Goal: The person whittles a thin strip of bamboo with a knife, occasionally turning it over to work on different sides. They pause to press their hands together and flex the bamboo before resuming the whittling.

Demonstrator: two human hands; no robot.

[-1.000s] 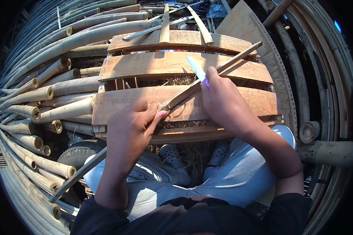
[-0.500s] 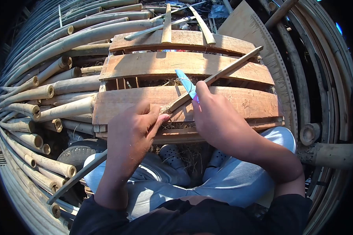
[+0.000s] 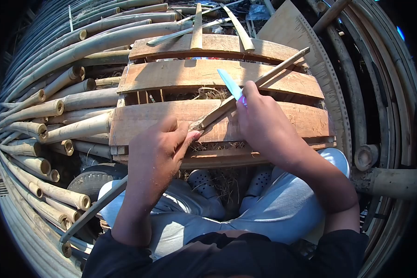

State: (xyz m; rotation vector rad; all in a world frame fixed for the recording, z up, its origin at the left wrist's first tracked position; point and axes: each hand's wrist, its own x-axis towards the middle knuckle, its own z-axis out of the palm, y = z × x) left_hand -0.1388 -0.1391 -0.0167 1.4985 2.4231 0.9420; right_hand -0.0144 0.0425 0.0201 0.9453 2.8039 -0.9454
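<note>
A long bamboo strip (image 3: pixel 282 66) slants across the slatted wooden bench, its lower end passing beneath my left forearm. My left hand (image 3: pixel 155 146) is closed around the strip near its middle, with the thumb along its lower side. In my right hand (image 3: pixel 268 123) is a knife (image 3: pixel 230 84) with a pale blue blade and a pink-purple handle. The blade points up and left, crossing over the strip, and the fingers of that hand lie against the strip's upper part. A paler cut face shows on the strip between the two hands.
The wooden bench (image 3: pixel 171 76) has gaps between its slats. Several split bamboo pieces (image 3: pixel 197 28) lie at its far edge. Bamboo poles (image 3: pixel 83 99) are stacked on the left, with more poles (image 3: pixel 345 83) on the right. A tyre (image 3: pixel 95 182) sits low by my left knee.
My right hand and the knife have moved up and right along the strip. The strip's far end has risen slightly. My left hand keeps its grip in nearly the same place.
</note>
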